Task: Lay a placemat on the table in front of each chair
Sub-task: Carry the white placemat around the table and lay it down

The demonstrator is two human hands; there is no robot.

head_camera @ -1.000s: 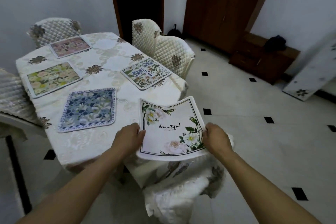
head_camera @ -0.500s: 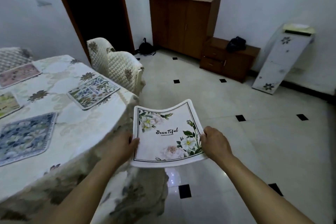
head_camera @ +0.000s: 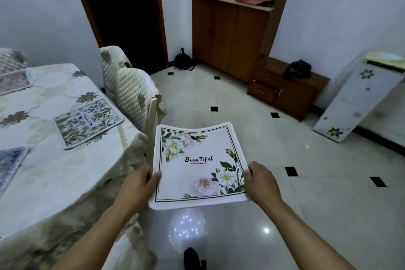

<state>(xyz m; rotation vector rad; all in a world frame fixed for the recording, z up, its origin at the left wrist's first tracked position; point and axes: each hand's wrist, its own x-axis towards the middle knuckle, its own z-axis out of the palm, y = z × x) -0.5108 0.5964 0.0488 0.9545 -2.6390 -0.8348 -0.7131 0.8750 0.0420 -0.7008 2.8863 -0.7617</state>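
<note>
White floral placemat [head_camera: 198,165] held in the air over the tiled floor [head_camera: 274,182], right of the surface [head_camera: 54,182].

The left hand [head_camera: 137,184] and right hand [head_camera: 262,182] pinch its side edges, thumbs on top, other fingers hidden underneath; the soft mat sags in the middle. On the damask cloth lies a blue-flowered mat [head_camera: 87,121] by a quilted chair [head_camera: 135,96]; two more mats are cut off at the left edge.

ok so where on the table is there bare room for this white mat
Bare cloth lies at the table near corner, between the green mat, the blue mat and the edge by the left hand. The far left is crowded with mats. Both hands hold the white mat; right hand.
</note>
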